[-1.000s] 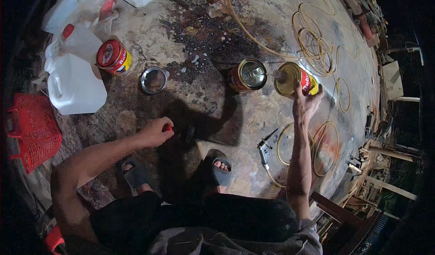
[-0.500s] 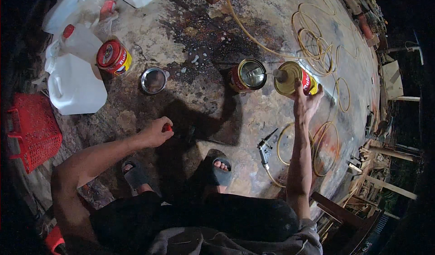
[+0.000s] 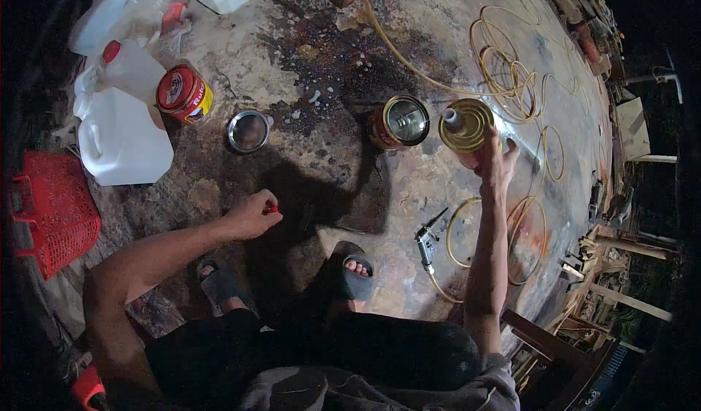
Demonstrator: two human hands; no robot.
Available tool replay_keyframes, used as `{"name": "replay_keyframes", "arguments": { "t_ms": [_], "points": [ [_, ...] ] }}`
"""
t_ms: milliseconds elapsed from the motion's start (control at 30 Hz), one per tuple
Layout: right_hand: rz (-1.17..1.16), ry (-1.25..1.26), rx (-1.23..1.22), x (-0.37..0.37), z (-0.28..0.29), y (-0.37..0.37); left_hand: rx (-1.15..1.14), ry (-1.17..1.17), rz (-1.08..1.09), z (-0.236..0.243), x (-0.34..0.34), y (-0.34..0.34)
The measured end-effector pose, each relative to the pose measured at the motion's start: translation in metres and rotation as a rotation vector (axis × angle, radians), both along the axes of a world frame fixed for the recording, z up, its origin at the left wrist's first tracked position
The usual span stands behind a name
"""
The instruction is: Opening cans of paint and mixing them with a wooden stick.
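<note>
In my right hand (image 3: 493,159) is a metal can with a pale spout (image 3: 467,122), held nearly upright just right of an open can (image 3: 400,121) standing on the floor. My left hand (image 3: 255,215) is closed on a small red object (image 3: 272,207), perhaps a cap, mostly hidden by the fingers, low at centre-left. A shiny round lid or shallow tin (image 3: 248,131) lies above that hand. A closed red-and-yellow can (image 3: 182,91) stands farther left, beside white plastic jugs (image 3: 124,141).
A red plastic basket (image 3: 55,214) is at left. An air blow gun (image 3: 427,241) lies beside my right forearm, with coiled yellow hose (image 3: 548,166) across the right. Boards and scrap (image 3: 613,250) line the right edge. My sandalled feet (image 3: 354,272) are below.
My right hand has shifted slightly right and down and turned its can more upright, the spout now pointing up rather than toward the open can. My left hand is almost still.
</note>
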State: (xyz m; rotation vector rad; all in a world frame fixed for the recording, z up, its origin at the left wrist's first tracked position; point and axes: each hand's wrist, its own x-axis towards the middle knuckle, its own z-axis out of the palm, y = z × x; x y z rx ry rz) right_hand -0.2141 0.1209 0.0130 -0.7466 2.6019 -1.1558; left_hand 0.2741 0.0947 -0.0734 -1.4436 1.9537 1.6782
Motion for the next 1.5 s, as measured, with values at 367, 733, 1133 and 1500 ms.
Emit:
{"name": "replay_keyframes", "arguments": {
  "t_ms": [367, 733, 1133, 1500],
  "points": [
    [0.057, -0.334, -0.047, 0.017, 0.024, -0.002, 0.027, 0.116, 0.014, 0.007, -0.003, -0.003],
    [0.144, -0.786, -0.213, 0.038, 0.025, 0.027, 0.179, 0.284, 0.147, 0.020, -0.018, -0.018],
    [0.299, -0.830, -0.226, 0.162, 0.008, 0.041, -0.108, 0.728, 0.152, 0.132, -0.084, -0.059],
    [0.358, -0.469, -0.287, 0.234, 0.001, 0.021, -0.197, 0.418, 0.242, 0.137, -0.059, -0.064]
  ]
}}
